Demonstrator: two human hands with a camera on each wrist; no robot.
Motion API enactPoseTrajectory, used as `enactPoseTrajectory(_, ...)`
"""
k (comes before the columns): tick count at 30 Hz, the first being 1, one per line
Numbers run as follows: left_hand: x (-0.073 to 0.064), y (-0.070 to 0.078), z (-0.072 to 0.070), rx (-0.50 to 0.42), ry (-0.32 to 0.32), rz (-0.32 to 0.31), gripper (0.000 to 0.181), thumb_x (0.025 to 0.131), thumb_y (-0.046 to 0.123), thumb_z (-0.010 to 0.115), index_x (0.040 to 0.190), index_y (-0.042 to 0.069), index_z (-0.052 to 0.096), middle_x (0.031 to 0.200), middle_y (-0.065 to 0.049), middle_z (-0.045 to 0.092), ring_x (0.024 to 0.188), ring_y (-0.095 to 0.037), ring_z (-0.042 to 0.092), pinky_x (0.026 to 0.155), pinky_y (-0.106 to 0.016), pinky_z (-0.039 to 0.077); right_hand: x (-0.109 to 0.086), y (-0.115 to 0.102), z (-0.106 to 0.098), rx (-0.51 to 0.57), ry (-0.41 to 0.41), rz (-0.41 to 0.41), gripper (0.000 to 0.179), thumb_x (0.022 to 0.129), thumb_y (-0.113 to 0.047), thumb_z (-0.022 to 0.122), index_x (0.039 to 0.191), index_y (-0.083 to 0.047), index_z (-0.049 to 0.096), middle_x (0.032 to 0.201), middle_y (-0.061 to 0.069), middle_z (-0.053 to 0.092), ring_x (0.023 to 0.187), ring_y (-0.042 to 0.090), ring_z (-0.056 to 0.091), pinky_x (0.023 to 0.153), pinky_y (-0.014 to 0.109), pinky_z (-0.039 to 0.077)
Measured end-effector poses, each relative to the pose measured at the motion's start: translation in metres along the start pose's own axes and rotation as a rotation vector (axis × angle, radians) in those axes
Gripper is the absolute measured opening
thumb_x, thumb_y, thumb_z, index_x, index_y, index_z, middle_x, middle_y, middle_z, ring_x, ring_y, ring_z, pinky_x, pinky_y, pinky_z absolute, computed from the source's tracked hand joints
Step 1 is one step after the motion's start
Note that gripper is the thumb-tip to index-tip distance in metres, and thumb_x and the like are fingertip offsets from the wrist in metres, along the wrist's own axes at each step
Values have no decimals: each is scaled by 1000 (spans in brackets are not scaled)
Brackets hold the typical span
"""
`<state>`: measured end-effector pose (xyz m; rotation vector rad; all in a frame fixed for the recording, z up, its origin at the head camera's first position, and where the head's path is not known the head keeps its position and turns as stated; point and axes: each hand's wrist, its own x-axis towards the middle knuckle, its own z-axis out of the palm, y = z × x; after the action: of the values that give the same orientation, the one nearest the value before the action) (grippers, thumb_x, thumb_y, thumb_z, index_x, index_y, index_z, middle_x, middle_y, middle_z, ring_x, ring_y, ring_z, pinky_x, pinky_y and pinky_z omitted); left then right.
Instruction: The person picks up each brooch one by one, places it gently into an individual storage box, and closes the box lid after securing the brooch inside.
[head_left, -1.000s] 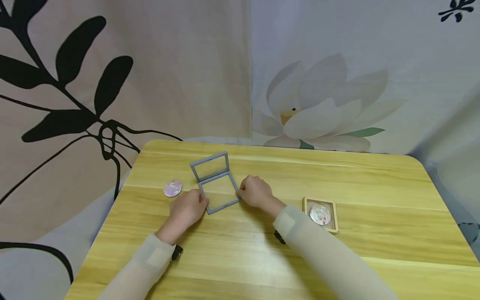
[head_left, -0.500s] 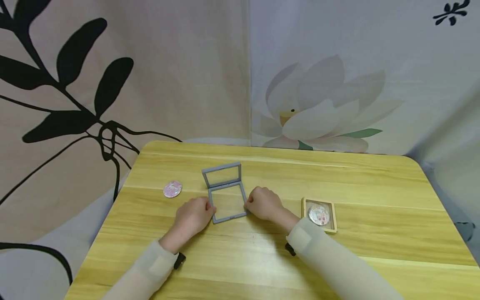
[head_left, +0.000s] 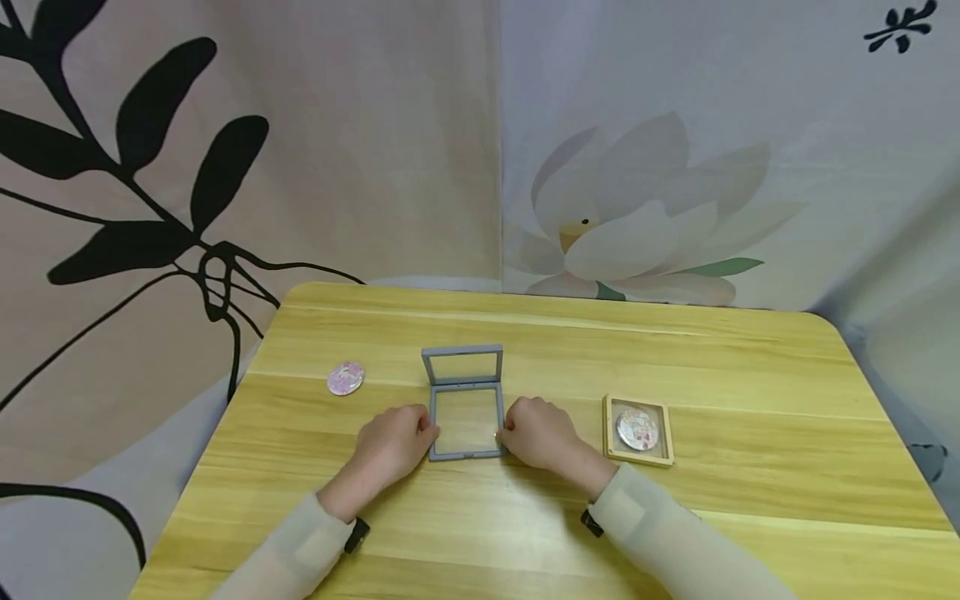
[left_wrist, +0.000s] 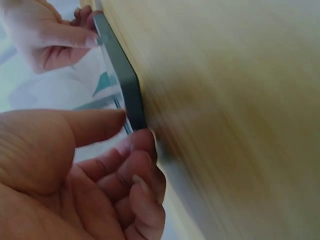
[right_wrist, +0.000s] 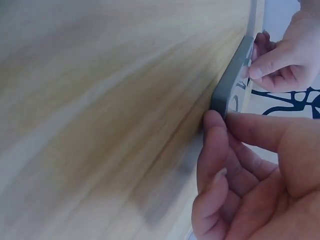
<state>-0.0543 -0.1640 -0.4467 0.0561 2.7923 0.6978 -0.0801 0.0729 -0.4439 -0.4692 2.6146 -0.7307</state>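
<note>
A hinged grey display case with see-through panels lies on the table, its lid tilted up at the back. My left hand pinches its left side between thumb and fingers. On the opposite side my right hand pinches the case in the same way. From the left wrist view, the case's dark edge runs from one hand to the other. The right wrist view also shows this edge between thumb and forefinger.
A round pink patterned badge lies to the left of the case. To the right, a square wooden frame holds another round patterned badge. The wooden table ends at a printed curtain.
Both hands have drawn the case toward me and to the right, turning it until its front edge lies nearly level. The two badges and the wooden frame have stayed put.
</note>
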Motion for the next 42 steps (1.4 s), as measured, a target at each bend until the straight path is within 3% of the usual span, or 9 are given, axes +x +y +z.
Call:
enactPoseTrajectory(5,3,-16,-9,28,116,128,12,99,20,72,93,11,73,76,1,64,65,-17,58,55,-36,48,-2,0,0,6,15,-8,57,99,-20,73,52,-21,41,46,-11,27,44,7,27,44,23,21)
enactPoseTrajectory(8,4,-30,-19,36,184,232,18,99,20,73,108,5,74,99,-6,70,89,-23,66,74,-44,57,-2,1,1,7,17,-6,56,99,-20,73,52,-21,42,46,-11,28,45,7,28,44,23,21)
enactPoseTrajectory(12,7,-48,-31,43,245,301,41,99,22,73,131,-2,66,133,-22,63,123,-41,59,101,-58,50,-1,2,1,10,17,-8,57,98,-20,73,52,-21,41,46,-11,27,45,7,27,45,23,20)
enactPoseTrajectory(16,14,-66,-41,60,286,275,66,99,32,74,151,-1,50,155,-29,45,139,-50,44,111,-68,36,0,3,1,15,14,-17,57,99,-20,73,51,-20,42,46,-11,26,45,7,26,45,23,19)
enactPoseTrajectory(21,23,-83,-47,112,312,198,89,96,49,74,160,0,38,159,-32,37,141,-55,39,109,-74,33,1,4,2,15,14,-22,56,98,-21,74,52,-20,43,46,-11,27,45,7,26,45,23,19)
enactPoseTrajectory(29,34,-102,-51,146,201,79,116,87,71,72,166,3,21,165,-37,18,147,-60,24,113,-76,23,1,5,2,24,9,-17,55,98,-21,74,52,-20,45,46,-11,28,45,7,27,45,23,20)
enactPoseTrajectory(33,36,-108,-52,157,178,55,114,88,72,70,163,-2,26,161,-38,28,142,-60,32,110,-75,29,1,5,2,20,11,-15,55,98,-21,74,52,-20,44,46,-11,27,46,7,26,45,23,20)
enactPoseTrajectory(38,38,-112,-56,188,168,47,95,90,54,76,153,-10,42,141,-37,50,123,-56,50,97,-71,42,1,5,2,17,10,-15,55,98,-21,74,52,-20,44,46,-11,27,45,7,26,45,23,20)
enactPoseTrajectory(42,40,-113,-61,189,142,33,85,89,45,79,144,-14,51,128,-36,56,112,-51,55,89,-66,47,1,5,2,19,9,-14,56,98,-21,74,52,-20,43,46,-11,27,45,7,26,45,23,19)
